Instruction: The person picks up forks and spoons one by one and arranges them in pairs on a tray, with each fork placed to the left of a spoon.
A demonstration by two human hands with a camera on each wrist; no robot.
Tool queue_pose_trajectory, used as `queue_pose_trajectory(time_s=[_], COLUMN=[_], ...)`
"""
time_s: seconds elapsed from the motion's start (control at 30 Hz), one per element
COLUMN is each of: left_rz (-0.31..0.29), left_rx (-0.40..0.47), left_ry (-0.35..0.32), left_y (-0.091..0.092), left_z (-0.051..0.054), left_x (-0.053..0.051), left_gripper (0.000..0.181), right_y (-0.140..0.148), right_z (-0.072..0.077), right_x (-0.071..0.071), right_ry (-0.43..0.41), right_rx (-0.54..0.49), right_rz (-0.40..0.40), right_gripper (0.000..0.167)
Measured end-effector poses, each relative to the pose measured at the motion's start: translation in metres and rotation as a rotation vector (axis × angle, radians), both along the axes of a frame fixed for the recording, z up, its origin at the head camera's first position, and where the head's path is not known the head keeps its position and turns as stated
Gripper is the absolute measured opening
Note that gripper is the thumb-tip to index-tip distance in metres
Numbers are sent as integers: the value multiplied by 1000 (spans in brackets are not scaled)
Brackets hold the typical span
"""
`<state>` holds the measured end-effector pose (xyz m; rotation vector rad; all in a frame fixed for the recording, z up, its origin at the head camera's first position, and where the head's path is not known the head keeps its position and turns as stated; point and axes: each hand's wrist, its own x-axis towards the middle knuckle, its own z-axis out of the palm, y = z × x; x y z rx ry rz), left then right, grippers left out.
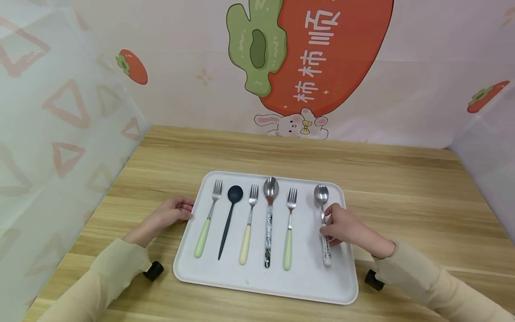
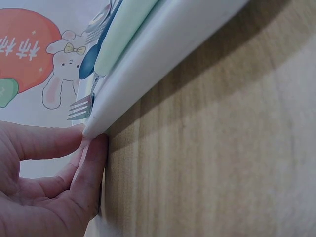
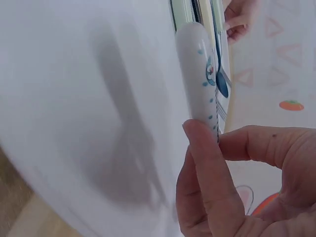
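A white tray carries a row of cutlery. My right hand pinches a spoon by its white patterned handle, over the tray's right side. In the right wrist view the handle sits between thumb and fingers, its shadow falling apart from it on the tray, so it looks raised. My left hand is at the tray's left rim; in the left wrist view thumb and fingers pinch the tray's edge. Nearest that hand lies a fork with a light green handle.
Further along the tray lie a black spoon, a fork with a cream handle, a larger spoon with a patterned handle and another green-handled fork. The tray stands on a wooden table, with a printed backdrop behind.
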<state>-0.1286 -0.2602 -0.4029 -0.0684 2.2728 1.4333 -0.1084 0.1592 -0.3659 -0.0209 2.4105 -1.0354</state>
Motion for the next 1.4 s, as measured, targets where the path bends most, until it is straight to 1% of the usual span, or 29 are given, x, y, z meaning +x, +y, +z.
queue_pose_trajectory(time_s=[0.17, 0.33, 0.5, 0.8, 1.03, 1.2, 1.4], left_rz=[-6, -6, -1, -1, -4, -8, -4], left_rx=[14, 1, -14, -5, -11, -12, -9], left_ry=[10, 10, 9, 4, 5, 6, 2], left_y=[-1, -1, 0, 0, 0, 0, 1], left_z=[-2, -1, 0, 0, 1, 2, 3], left_x=[0, 0, 0, 0, 0, 0, 0], left_gripper=[44, 44, 42, 43, 43, 43, 43], right_y=[-9, -15, -21, -27, -29, -31, -32], right_z=[-7, -14, -18, -25, -24, -22, -20], right_x=[4, 8, 11, 13, 12, 14, 15], right_ry=[4, 10, 3, 13, 33, 27, 23], right_rx=[-38, -43, -34, 16, 63, 91, 96], right_rz=[-33, -52, -61, -57, -32, -15, -9], right_gripper=[38, 38, 39, 38, 38, 41, 43])
